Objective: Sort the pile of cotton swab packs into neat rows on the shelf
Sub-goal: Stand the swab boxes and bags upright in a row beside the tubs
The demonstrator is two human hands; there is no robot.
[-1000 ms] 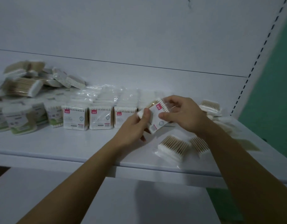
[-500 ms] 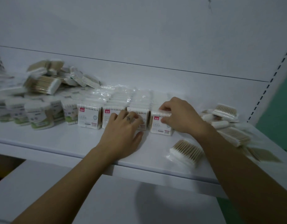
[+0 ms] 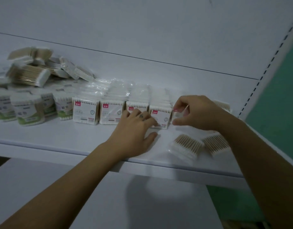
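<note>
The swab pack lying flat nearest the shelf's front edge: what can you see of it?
This swab pack is a clear plastic bag of swabs with tan, wood-like sticks and white tips. It lies flat and askew on the white shelf near the front edge, apart from the standing row. A similar pack lies close on its right. Neither the left hand nor the right hand, which pinches a pink-labelled pack, touches it.
</note>
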